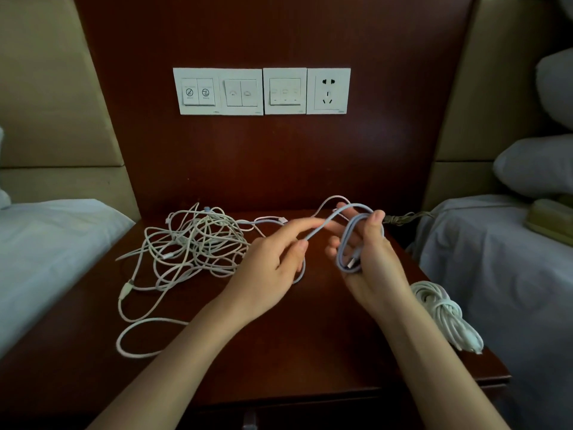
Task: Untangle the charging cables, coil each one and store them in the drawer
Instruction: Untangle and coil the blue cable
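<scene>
One lavender cable [344, 243] is held above a glossy wooden nightstand [279, 352].
Tangled white cables [192, 243] sprawl left, bare wood in front; a bundled white cable [443, 311] sits at the right edge. Right hand [375, 268] grips the loops; left hand [273, 268] pinches the strand.

Pale lavender cable [319, 229], white tangle [192, 243] (white coil [440, 308] too), reddish-brown nightstand [294, 352].

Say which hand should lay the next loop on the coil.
Left. The left hand pinches the free run of the blue cable just beside the coil; the right hand is full, gripping the loops already wound.
</scene>
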`<state>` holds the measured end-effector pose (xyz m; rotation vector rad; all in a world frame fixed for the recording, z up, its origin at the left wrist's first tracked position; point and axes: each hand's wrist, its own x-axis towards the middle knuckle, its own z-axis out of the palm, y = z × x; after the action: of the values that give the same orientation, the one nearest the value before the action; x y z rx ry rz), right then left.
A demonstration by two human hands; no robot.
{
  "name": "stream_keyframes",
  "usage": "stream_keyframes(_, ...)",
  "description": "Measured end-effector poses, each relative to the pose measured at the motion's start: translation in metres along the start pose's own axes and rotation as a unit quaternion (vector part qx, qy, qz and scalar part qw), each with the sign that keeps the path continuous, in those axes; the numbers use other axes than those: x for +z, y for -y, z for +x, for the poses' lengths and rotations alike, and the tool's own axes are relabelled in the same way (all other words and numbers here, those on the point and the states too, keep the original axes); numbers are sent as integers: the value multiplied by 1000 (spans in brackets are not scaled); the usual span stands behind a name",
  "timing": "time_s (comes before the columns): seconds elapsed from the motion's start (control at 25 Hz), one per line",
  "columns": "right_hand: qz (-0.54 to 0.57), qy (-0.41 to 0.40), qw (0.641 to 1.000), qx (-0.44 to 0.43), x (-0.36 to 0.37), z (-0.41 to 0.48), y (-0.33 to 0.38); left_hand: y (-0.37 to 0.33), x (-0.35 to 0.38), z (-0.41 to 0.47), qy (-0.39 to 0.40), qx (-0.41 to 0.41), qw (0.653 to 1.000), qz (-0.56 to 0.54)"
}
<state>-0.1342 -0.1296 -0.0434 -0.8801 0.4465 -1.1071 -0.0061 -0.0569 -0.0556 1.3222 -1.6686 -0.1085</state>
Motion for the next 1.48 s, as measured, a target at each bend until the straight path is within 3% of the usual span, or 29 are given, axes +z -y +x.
stream_keyframes(0.16, 20, -27, 999, 2, -4, 0, 5, -6, 3, 0, 66, -12, 996, 64)
stream_keyframes(0.32, 137, -26, 990, 34, -1, -1, 5, -9, 3, 0, 134, -36, 986, 90)
stream_keyframes(0.48, 221, -40, 974, 4, -8, 3, 21, -2, -26, 4, 207, -92, 966, 125)
stream_keyframes(0.64, 111, -39, 993, 14, -13, 1, 20, -12, -42, 3, 213, -77, 974, -8)
stream_keyframes(0.76, 34, -18, 998, 50, -6, 1, 7, -15, -36, 5, 223, -25, 974, -28)
stream_keyframes(0.96, 24, 2, 995, 95, -3, 0, 2, -20, -43, 5, 335, -46, 935, -112)
stream_keyframes(1.08, -10, 16, 992, 127, -1, -3, 0, -24, -39, 5, 259, -27, 960, -102)
stream_keyframes(1.24, -122, 99, 973, 167, 7, -13, -6, -23, -27, 5, 122, -15, 990, -66)
stream_keyframes(1.48, -172, 251, 929, 210, 14, -25, -8, -16, -21, 1, 7, -97, 995, 33)
